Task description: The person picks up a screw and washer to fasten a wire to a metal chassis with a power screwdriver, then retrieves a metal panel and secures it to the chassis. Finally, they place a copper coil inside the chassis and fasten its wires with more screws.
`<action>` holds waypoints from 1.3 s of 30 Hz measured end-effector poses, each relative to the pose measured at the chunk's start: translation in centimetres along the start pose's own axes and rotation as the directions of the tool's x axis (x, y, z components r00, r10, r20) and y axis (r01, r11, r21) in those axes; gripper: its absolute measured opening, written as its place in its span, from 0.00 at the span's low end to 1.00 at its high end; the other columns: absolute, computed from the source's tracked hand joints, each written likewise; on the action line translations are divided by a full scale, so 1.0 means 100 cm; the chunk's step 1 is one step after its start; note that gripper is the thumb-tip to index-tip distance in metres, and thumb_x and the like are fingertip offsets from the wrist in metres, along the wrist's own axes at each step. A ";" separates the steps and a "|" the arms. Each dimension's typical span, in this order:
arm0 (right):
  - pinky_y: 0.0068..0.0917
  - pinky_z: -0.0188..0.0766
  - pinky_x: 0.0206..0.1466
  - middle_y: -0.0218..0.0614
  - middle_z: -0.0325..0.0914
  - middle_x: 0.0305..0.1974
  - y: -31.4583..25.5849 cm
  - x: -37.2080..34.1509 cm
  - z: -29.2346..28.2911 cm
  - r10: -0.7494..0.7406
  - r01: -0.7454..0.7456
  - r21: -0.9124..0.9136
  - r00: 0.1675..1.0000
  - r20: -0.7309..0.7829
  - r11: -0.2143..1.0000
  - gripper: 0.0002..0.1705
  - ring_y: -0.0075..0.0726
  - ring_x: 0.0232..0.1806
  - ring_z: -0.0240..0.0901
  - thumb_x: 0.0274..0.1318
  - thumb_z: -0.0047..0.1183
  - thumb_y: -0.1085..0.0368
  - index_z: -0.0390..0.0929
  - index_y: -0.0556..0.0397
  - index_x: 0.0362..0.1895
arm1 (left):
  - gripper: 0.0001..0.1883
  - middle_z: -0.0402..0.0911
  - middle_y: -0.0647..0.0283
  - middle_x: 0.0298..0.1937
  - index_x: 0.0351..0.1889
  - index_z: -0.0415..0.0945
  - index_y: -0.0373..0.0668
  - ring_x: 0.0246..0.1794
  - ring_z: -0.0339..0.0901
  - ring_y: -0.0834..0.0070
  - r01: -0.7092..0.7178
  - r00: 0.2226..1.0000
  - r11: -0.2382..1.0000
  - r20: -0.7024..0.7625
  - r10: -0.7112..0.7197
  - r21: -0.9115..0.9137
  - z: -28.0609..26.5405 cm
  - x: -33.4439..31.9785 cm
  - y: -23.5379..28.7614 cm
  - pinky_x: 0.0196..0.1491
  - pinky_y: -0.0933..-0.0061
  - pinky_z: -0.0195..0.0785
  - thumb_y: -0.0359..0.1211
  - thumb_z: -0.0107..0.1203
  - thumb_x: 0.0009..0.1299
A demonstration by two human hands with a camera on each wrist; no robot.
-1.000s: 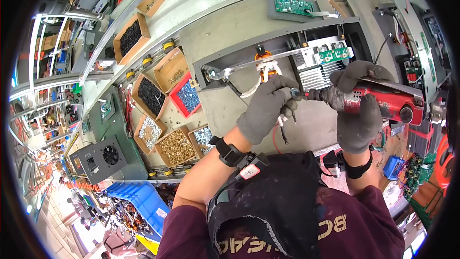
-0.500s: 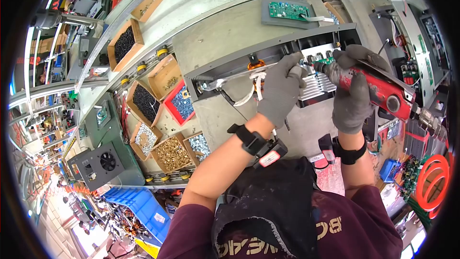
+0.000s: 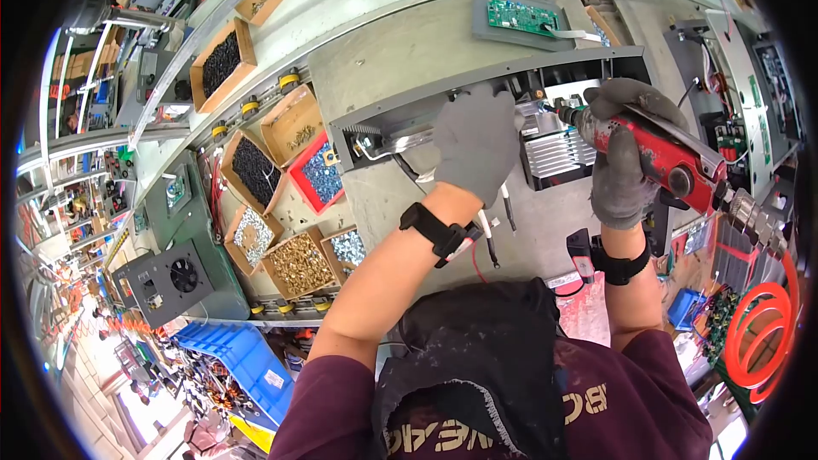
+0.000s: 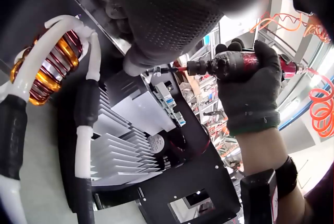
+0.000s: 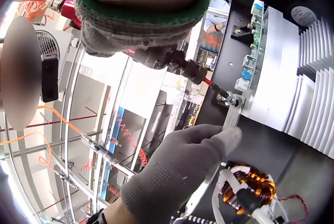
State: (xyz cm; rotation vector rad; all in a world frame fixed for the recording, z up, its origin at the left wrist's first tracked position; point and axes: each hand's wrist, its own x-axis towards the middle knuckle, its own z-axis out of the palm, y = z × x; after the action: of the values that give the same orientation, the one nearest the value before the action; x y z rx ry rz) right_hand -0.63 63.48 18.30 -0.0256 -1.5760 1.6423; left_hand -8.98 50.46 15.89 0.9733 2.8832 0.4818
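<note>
A: Hands first. What have we got?
B: We see the left hand point(image 3: 479, 140) knuckles up over the case point(image 3: 400, 106), forearm slanting in; its fingers pinch the bar point(image 5: 229, 119) near one end. The right hand point(image 3: 626, 158), forearm nearly upright in the head view, has its fingers wrapped round the driver point(image 3: 673, 169).
A: Where's the driver's tip?
B: We have it at the bolt point(image 5: 233, 99), at the bar's end, beside the heat sink point(image 3: 558, 156).
A: Materials?
B: Grey knit gloves, dotted grip; our right cuff is edged green. Flat, shiny metal bar. Pale heat sink, thin parallel fins. Coil point(image 5: 249, 190): a ring of glossy copper-orange winding, thick white leads with black sleeves.
A: And the looks?
B: We log a scuffed red driver body, dark nose, red band on the bit. The case is dark, long and shallow, on the grey counter point(image 3: 375, 68).
</note>
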 end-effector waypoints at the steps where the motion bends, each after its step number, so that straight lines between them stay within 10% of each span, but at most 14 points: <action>1: 0.38 0.74 0.50 0.47 0.74 0.47 0.000 0.000 0.000 0.001 -0.001 0.002 1.000 0.008 1.000 0.27 0.40 0.43 0.76 0.50 0.59 0.65 0.63 0.55 0.54 | 0.06 0.76 0.60 0.37 0.32 0.77 0.48 0.34 0.78 0.61 0.007 1.000 1.000 -0.003 -0.007 -0.002 0.000 0.001 -0.001 0.36 0.61 0.71 0.37 0.56 0.60; 4: 0.35 0.73 0.50 0.45 0.74 0.48 0.002 -0.001 -0.004 0.106 -0.106 -0.017 0.993 0.048 0.994 0.27 0.36 0.44 0.76 0.51 0.58 0.67 0.64 0.55 0.54 | 0.07 0.78 0.60 0.35 0.32 0.80 0.46 0.36 0.79 0.64 0.004 0.991 1.000 0.130 -0.007 0.024 -0.005 0.006 0.000 0.34 0.63 0.70 0.35 0.54 0.60; 6: 0.35 0.74 0.49 0.45 0.74 0.48 0.005 0.001 -0.005 0.039 0.061 -0.580 0.987 0.159 0.813 0.22 0.39 0.46 0.76 0.54 0.50 0.71 0.64 0.56 0.54 | 0.06 0.81 0.60 0.31 0.30 0.82 0.48 0.35 0.81 0.64 0.028 0.956 0.999 0.290 -0.038 0.039 -0.009 0.015 0.002 0.34 0.65 0.71 0.33 0.54 0.59; 7: 0.29 0.74 0.47 0.41 0.76 0.46 0.008 0.003 0.004 0.207 -0.195 -0.493 0.978 -0.029 0.848 0.20 0.36 0.46 0.77 0.54 0.50 0.75 0.67 0.58 0.52 | 0.06 0.81 0.60 0.31 0.30 0.82 0.48 0.35 0.81 0.64 0.034 0.955 0.999 0.292 -0.043 0.036 -0.013 0.017 0.004 0.34 0.65 0.71 0.33 0.54 0.59; 10: 0.25 0.74 0.45 0.38 0.79 0.41 0.002 0.030 0.021 0.178 -0.120 -0.381 0.977 0.121 0.917 0.15 0.32 0.42 0.78 0.53 0.51 0.76 0.72 0.58 0.47 | 0.07 0.83 0.61 0.31 0.31 0.83 0.49 0.34 0.82 0.64 0.038 0.907 0.988 0.409 -0.098 0.151 -0.017 0.021 0.006 0.33 0.67 0.72 0.33 0.54 0.60; 14: 0.21 0.74 0.40 0.35 0.80 0.37 0.017 0.032 0.022 0.359 -0.369 0.052 0.922 0.146 0.928 0.12 0.27 0.37 0.78 0.50 0.56 0.74 0.76 0.57 0.41 | 0.07 0.83 0.62 0.33 0.32 0.83 0.47 0.36 0.82 0.65 0.099 0.902 0.993 0.416 -0.117 0.064 -0.016 0.024 0.003 0.33 0.68 0.72 0.33 0.54 0.61; 16: 0.21 0.74 0.36 0.35 0.80 0.36 0.016 0.027 0.031 0.218 -0.212 -0.072 0.973 0.071 0.974 0.12 0.26 0.34 0.77 0.48 0.57 0.74 0.76 0.58 0.40 | 0.07 0.84 0.62 0.34 0.32 0.83 0.47 0.36 0.82 0.65 0.136 0.892 0.990 0.429 -0.144 0.050 -0.018 0.025 0.002 0.33 0.68 0.72 0.33 0.53 0.61; 22: 0.21 0.74 0.40 0.36 0.78 0.36 0.013 0.030 0.020 0.240 -0.205 -0.205 0.957 0.162 0.957 0.15 0.25 0.36 0.75 0.45 0.59 0.80 0.75 0.58 0.40 | 0.12 0.80 0.60 0.39 0.41 0.79 0.48 0.37 0.79 0.60 0.121 0.933 0.992 0.345 -0.105 -0.024 -0.017 0.006 -0.011 0.38 0.61 0.72 0.40 0.49 0.67; 25: 0.20 0.72 0.33 0.36 0.79 0.34 0.012 0.029 0.021 0.243 -0.218 -0.197 0.964 0.112 0.956 0.11 0.25 0.31 0.75 0.50 0.55 0.75 0.75 0.59 0.40 | 0.11 0.80 0.60 0.37 0.43 0.75 0.43 0.33 0.79 0.65 0.034 0.998 0.926 -0.035 -0.051 -0.376 -0.015 -0.027 -0.029 0.35 0.65 0.72 0.35 0.48 0.67; 27: 0.19 0.70 0.30 0.37 0.79 0.35 0.011 0.030 0.016 0.199 -0.139 -0.308 0.965 0.173 0.941 0.11 0.26 0.30 0.75 0.54 0.51 0.70 0.74 0.59 0.42 | 0.10 0.79 0.59 0.35 0.45 0.72 0.37 0.32 0.78 0.72 0.408 0.906 0.323 0.424 -0.023 -0.854 -0.018 -0.043 -0.046 0.33 0.73 0.74 0.30 0.46 0.69; 28: 0.19 0.70 0.30 0.37 0.79 0.35 0.012 0.028 0.014 0.197 -0.138 -0.306 0.965 0.172 0.942 0.11 0.26 0.30 0.75 0.54 0.51 0.70 0.74 0.59 0.42 | 0.10 0.79 0.59 0.35 0.45 0.72 0.37 0.32 0.78 0.72 0.407 0.906 0.325 0.423 -0.024 -0.854 -0.018 -0.051 -0.049 0.33 0.73 0.74 0.30 0.46 0.69; 30: 0.19 0.71 0.32 0.37 0.79 0.36 0.014 0.029 0.012 0.269 -0.239 -0.173 0.946 0.181 0.956 0.12 0.25 0.31 0.75 0.54 0.51 0.70 0.74 0.59 0.43 | 0.12 0.77 0.58 0.35 0.48 0.69 0.32 0.31 0.76 0.78 0.522 0.852 -0.053 0.524 -0.026 -0.851 -0.020 -0.063 -0.052 0.33 0.78 0.74 0.30 0.44 0.72; 39: 0.19 0.70 0.35 0.36 0.78 0.37 0.014 0.033 0.008 0.232 -0.174 -0.220 0.935 0.269 0.960 0.11 0.22 0.34 0.73 0.54 0.50 0.71 0.74 0.58 0.43 | 0.16 0.76 0.62 0.33 0.46 0.74 0.34 0.27 0.72 0.80 0.615 0.776 -0.190 0.631 -0.027 -0.765 -0.011 -0.092 -0.055 0.28 0.81 0.68 0.38 0.49 0.72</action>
State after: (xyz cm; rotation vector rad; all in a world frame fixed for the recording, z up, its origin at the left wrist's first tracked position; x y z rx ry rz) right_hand -4.00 64.86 18.99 -0.0517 -2.0150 1.7036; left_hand -5.03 40.48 14.81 -0.1188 1.2913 1.7067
